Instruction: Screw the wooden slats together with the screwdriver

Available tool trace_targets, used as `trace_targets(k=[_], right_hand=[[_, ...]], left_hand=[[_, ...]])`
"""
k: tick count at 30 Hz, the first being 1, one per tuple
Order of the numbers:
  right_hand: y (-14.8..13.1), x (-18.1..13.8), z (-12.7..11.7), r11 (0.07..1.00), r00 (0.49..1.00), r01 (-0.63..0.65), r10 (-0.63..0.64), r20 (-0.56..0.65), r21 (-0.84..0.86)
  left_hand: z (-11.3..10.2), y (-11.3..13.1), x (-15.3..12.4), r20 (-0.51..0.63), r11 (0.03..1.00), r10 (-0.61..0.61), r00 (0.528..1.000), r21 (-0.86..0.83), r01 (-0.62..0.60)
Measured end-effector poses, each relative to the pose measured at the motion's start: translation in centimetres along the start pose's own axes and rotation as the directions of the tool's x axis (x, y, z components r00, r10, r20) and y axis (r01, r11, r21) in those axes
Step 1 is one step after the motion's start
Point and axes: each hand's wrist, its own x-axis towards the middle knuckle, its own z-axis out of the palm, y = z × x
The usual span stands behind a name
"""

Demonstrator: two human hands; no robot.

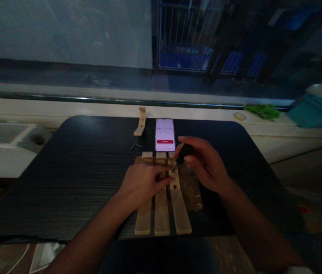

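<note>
Dark table (63,171): fills middle of view, far edge against window ledge.

Three wooden slats (162,213): side by side, running from table's near edge toward centre, joined by cross-piece at far ends.

Clear bag (191,190): just right of slats, partly under them.

Left hand (142,180): palm down on slats, fingers loosely spread, gripping nothing.

Right hand (206,165): closed round screwdriver (181,154), black handle, tip down on right slat.

Phone (165,135): lit, beyond slats, toward far edge.

Wooden bracket (140,121): at far edge, left of phone.

Screws (136,145): between bracket and slats.
</note>
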Motion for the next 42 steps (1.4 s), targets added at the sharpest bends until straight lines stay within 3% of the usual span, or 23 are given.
trace_targets(k=[19,25,31,36,42], right_hand=[[0.8,-0.6,0.5,0.996,0.996,0.001,-0.008,-0.085,-0.085],[0.7,-0.4,0.8,1.000,0.992,0.002,-0.004,-0.124,-0.017],[0.1,0.0,1.0,0.989,0.996,-0.006,0.019,-0.083,0.147],[0.3,0.0,0.9,0.994,0.995,0.001,0.010,-0.101,0.110],[-0.2,-0.2,0.1,0.991,0.999,-0.040,0.039,0.007,0.125]], left_hand=[[-0.4,0.2,0.0,0.031,1.000,-0.017,0.999,0.017,0.017],[-0.2,0.2,0.1,0.036,0.999,-0.037,0.999,0.020,0.036],[-0.1,0.1,0.0,0.018,1.000,-0.025,1.000,0.014,0.025],[-0.2,0.1,0.1,0.027,0.999,-0.037,0.999,0.011,0.037],[-0.2,0.2,0.1,0.030,0.999,-0.043,0.999,0.006,0.043]])
